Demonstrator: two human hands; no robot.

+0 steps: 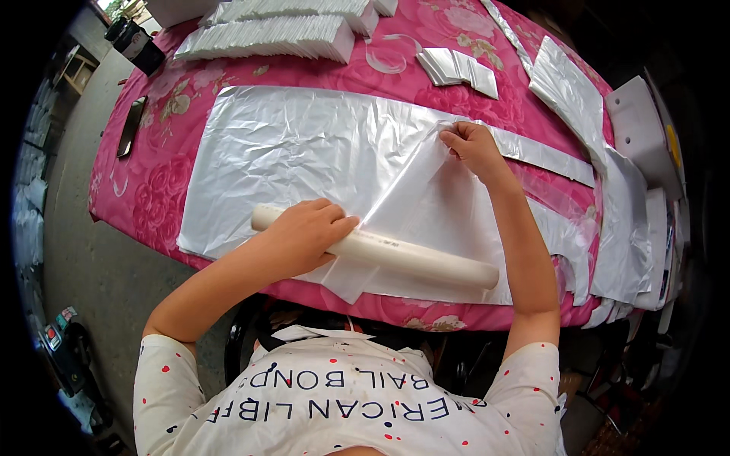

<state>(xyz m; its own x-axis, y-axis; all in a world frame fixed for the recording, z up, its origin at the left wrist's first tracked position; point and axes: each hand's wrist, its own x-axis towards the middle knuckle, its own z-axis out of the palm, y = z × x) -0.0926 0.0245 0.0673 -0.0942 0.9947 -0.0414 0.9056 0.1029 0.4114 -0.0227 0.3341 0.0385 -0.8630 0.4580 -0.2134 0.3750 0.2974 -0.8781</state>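
A long white plastic tube (411,256) lies slantwise across a stack of thin, shiny plastic sheets (274,144) at the table's near side. My left hand (315,232) is wrapped over the tube left of its middle. Farther right, my right hand (473,148) pinches the corner of a translucent plastic sheet (426,197), pulling it up off the stack. That lifted sheet forms a slanting fold toward the tube, and a loose flap of it pokes out below the tube near my left hand. Its fingertips hide the pinched corner partly.
A pink floral cloth (163,178) covers the table. Bundles of folded white film (270,38) stand at the back, with a smaller folded pile (456,70) to their right. A phone (132,127) and a dark cup (134,45) sit left. More film (566,83) and white boxes (645,137) line the right.
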